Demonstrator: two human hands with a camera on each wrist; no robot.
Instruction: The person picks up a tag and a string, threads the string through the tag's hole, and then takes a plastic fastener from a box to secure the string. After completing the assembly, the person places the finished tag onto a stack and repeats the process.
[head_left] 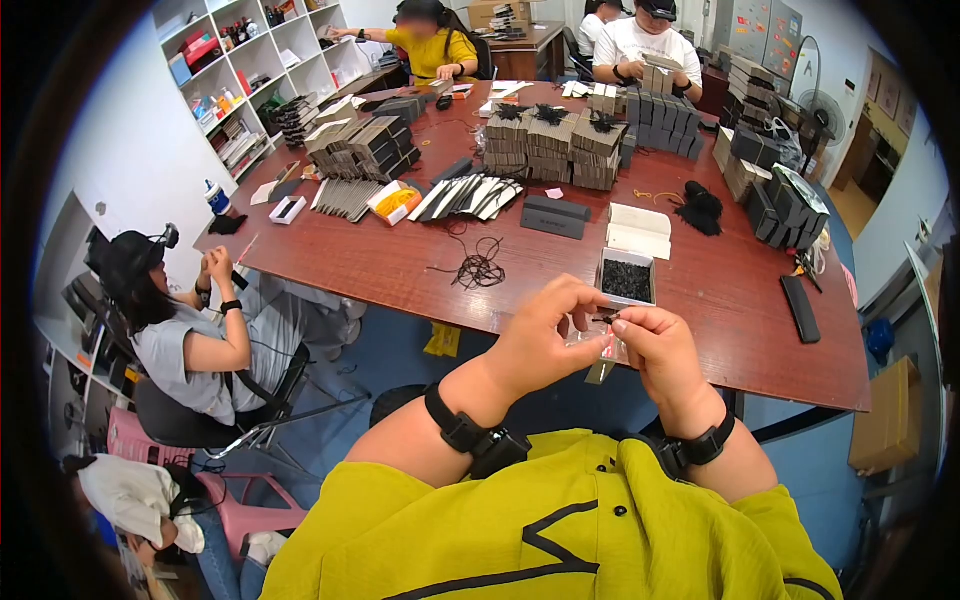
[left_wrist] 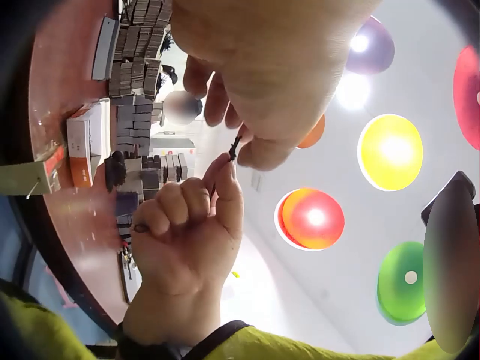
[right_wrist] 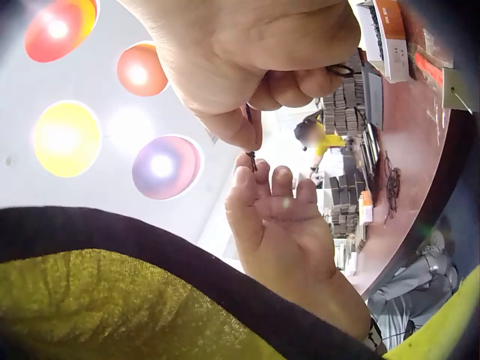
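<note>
In the head view, a short black cord with a knot (head_left: 606, 318) lies between the two hands. My right hand (head_left: 662, 362) pinches it between thumb and index finger, the other fingers curled; a small loop (left_wrist: 141, 228) of cord shows by its little finger in the left wrist view. My left hand (head_left: 540, 335) has thumb and index finger spread apart around the knotted end, the index fingertip close to it; whether it touches is unclear. From the right wrist camera, the left hand's (right_wrist: 281, 217) fingers are loosely bent beside the knot (right_wrist: 253, 160).
An open box of small black pieces (head_left: 628, 278) stands on the red table (head_left: 540, 285) beyond the hands. Clear plastic with red marks lies at the near edge. Tangled black cord (head_left: 480, 266), a dark flat case (head_left: 555, 216) and stacked grey boxes are farther off. Several people sit around.
</note>
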